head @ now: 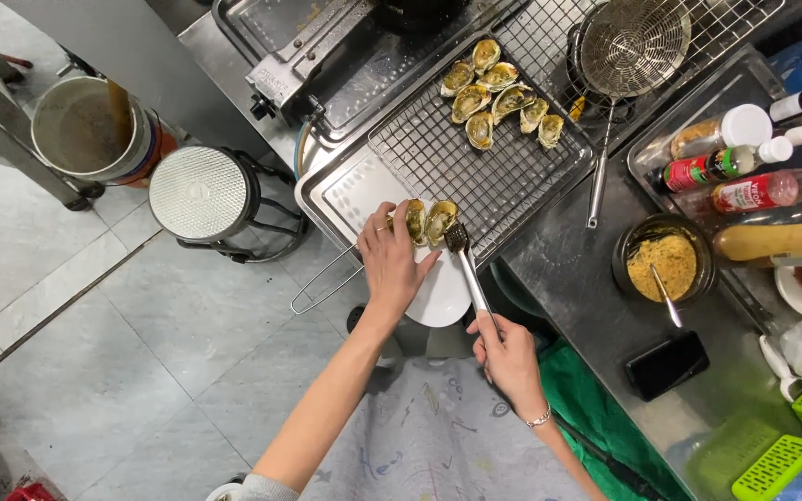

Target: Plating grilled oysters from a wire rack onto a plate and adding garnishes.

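— What's in the tongs [469, 274] right now?

— Their tip is at a grilled oyster [441, 221] in its half shell, at the far rim of the white plate [443, 295]. The right hand [510, 355] is clenched around the tong handles. The left hand [390, 260] grasps the plate's far edge, fingers close to a second oyster [416, 219] already lying there.

— Where do you see trouble?

— I'd judge the plate first. It is held out over the tiled floor [122, 343], past the edge of the steel surface [596, 288], and the glazed porcelain looks slick. Two heavy shells sit at one rim, so a tilt could slide them off. The shells are rough and uneven, and smooth metal tongs may lose their bite on them. The topping looks wet and loose, so a tipped shell would spill it.

— And heat?

— Possibly. The fingers sit just beside the shells, which may be hot.

— What's further out?

— A wire rack [438, 158] of fine square mesh in a steel tray, with seven more oysters [498, 97], glossy and browned, clustered at its far end. Beyond lies a round mesh strainer [633, 37] with a long handle. To the right, a dark bowl [663, 260] of crumbly yellow topping with a spoon, a black phone [667, 364] and a tray of sauce bottles [744, 176].
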